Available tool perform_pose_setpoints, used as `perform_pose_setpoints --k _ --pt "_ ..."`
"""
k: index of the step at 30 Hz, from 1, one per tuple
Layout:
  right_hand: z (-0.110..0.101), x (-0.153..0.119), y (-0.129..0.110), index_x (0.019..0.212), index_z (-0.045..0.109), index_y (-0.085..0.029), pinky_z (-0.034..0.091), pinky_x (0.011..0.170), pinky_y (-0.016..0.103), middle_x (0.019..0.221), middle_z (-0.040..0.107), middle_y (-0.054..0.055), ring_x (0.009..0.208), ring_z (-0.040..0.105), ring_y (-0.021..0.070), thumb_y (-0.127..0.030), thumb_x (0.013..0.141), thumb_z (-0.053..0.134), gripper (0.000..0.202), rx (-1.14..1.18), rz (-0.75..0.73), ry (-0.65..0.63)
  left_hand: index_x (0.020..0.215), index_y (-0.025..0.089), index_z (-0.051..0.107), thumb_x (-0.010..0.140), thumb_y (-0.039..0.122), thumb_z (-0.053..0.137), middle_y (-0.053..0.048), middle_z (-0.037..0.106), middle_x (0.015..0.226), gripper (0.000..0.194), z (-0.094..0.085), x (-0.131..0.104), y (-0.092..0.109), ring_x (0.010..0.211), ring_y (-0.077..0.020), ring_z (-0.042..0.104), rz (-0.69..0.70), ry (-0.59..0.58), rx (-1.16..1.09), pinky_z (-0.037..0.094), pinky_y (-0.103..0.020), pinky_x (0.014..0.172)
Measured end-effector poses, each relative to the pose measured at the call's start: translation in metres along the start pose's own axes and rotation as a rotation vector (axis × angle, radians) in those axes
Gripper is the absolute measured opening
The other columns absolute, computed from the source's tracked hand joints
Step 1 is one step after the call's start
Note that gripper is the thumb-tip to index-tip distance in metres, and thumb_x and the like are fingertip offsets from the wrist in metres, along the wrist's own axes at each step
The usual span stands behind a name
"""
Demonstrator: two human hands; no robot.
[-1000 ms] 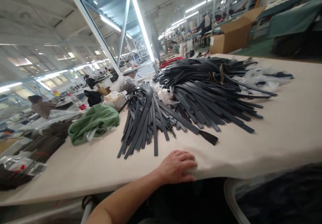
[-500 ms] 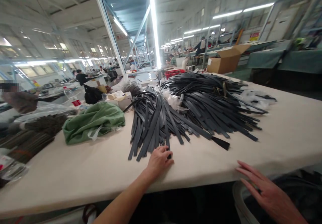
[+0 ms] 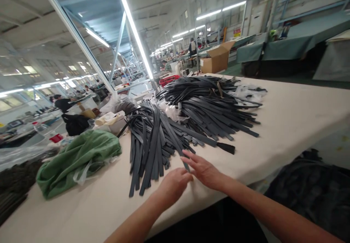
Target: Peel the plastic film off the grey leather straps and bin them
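Note:
Dark grey strips lie fanned in a bundle on the cream-covered table, with a larger heap of strips behind to the right. My left hand is closed at the front edge of the near bundle, by the end of one strip; its fingertips are blurred and what they pinch is too small to make out. Touching that strip's end from the right, my right hand has its fingers stretched out. The two hands meet at the fingertips. A black-ended strip lies beyond my right hand.
Green cloth lies at the left, beside a black bag and a white box. A red basket and a cardboard box stand behind. Dark material is piled below the table's right edge.
My right hand has moved left from beyond the table's front edge to meet my left hand at the strips. The view has turned right and tilted.

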State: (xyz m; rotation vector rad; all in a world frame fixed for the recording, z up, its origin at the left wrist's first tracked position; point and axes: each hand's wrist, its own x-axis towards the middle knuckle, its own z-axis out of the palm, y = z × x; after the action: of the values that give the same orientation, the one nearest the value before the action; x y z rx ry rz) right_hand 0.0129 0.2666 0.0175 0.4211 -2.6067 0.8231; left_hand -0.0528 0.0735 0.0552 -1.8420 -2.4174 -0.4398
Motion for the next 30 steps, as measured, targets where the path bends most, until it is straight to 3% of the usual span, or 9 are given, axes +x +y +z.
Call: perform_pose_setpoints --k 4,8,11,14,17,20,23,25,30 --pt "0.022 0.007 0.000 0.115 0.070 -0.022 0.040 0.109 0.046 0.123 0.069 0.009 0.122 0.058 0.0268 -0.023 0.088 0.063 0.028 0.193 -0.119 -0.111 0.093 0.023 0.069 0.089 0.010 0.050 -0.005 0.071 0.092 0.023 -0.029 0.012 0.022 0.085 -0.0195 0.067 0.195 0.033 -0.360 0.055 -0.031 0.077" --pt "0.013 -0.006 0.002 0.104 0.070 -0.021 0.051 0.091 0.035 0.099 0.075 0.005 0.095 0.068 0.0203 -0.032 0.095 0.051 0.023 0.525 0.104 -0.069 0.086 0.020 0.069 0.088 0.024 0.063 0.000 0.068 0.074 0.008 -0.048 0.064 -0.017 0.066 -0.0131 0.062 -0.031 0.155 -0.464 0.051 -0.024 0.064" --pt "0.003 -0.009 0.001 0.100 0.066 -0.020 0.050 0.087 0.035 0.091 0.074 0.006 0.088 0.067 0.0197 -0.042 0.100 0.041 0.034 0.618 0.222 -0.002 0.095 0.020 0.071 0.089 0.024 0.061 -0.004 0.070 0.091 0.012 -0.036 0.129 -0.071 0.080 -0.0155 0.065 -0.220 0.239 -0.208 0.052 -0.027 0.079" --pt "-0.001 -0.008 0.000 0.101 0.061 -0.019 0.049 0.083 0.034 0.085 0.072 0.005 0.082 0.066 0.0183 -0.049 0.101 0.035 0.039 0.679 0.241 0.018 0.117 0.021 0.066 0.085 0.020 0.065 -0.009 0.066 0.122 0.031 -0.010 0.193 -0.112 0.110 -0.0216 0.061 -0.343 0.175 0.031 0.045 -0.033 0.099" --pt "-0.001 -0.008 -0.001 0.100 0.059 -0.019 0.048 0.081 0.033 0.084 0.071 0.004 0.080 0.065 0.0179 -0.052 0.102 0.034 0.041 0.717 0.252 0.036 0.119 0.019 0.067 0.084 0.019 0.066 -0.013 0.064 0.126 0.035 0.014 0.236 -0.132 0.117 -0.0254 0.057 -0.405 0.139 0.074 0.042 -0.036 0.102" --pt "0.000 -0.009 -0.002 0.100 0.058 -0.019 0.048 0.079 0.033 0.082 0.069 0.005 0.079 0.064 0.0185 -0.053 0.102 0.033 0.042 0.732 0.268 0.039 0.101 0.018 0.074 0.088 0.020 0.059 -0.013 0.071 0.109 0.020 0.024 0.258 -0.137 0.105 -0.0249 0.063 -0.460 0.111 0.076 0.046 -0.034 0.092" --pt "0.000 -0.009 -0.001 0.095 0.058 -0.020 0.047 0.080 0.034 0.083 0.068 0.005 0.080 0.062 0.0195 -0.054 0.101 0.033 0.043 0.748 0.284 0.038 0.094 0.018 0.075 0.093 0.022 0.053 -0.012 0.073 0.098 0.022 0.018 0.257 -0.135 0.093 -0.0229 0.066 -0.482 0.141 0.062 0.048 -0.032 0.082" --pt "-0.001 -0.008 0.000 0.092 0.059 -0.020 0.046 0.081 0.036 0.082 0.068 0.005 0.080 0.062 0.0201 -0.055 0.101 0.034 0.043 0.765 0.297 0.047 0.098 0.018 0.073 0.094 0.024 0.052 -0.011 0.073 0.100 0.022 0.007 0.240 -0.129 0.093 -0.0208 0.066 -0.460 0.202 0.051 0.047 -0.029 0.082" --pt "0.002 -0.005 0.008 0.087 0.061 -0.018 0.047 0.071 0.032 0.067 0.064 0.002 0.066 0.059 0.0169 -0.059 0.096 0.045 0.044 0.968 0.384 0.160 0.096 0.021 0.070 0.095 0.022 0.051 -0.005 0.073 0.099 0.019 -0.020 0.137 -0.101 0.094 -0.0157 0.066 -0.320 0.366 -0.014 0.049 -0.027 0.087"
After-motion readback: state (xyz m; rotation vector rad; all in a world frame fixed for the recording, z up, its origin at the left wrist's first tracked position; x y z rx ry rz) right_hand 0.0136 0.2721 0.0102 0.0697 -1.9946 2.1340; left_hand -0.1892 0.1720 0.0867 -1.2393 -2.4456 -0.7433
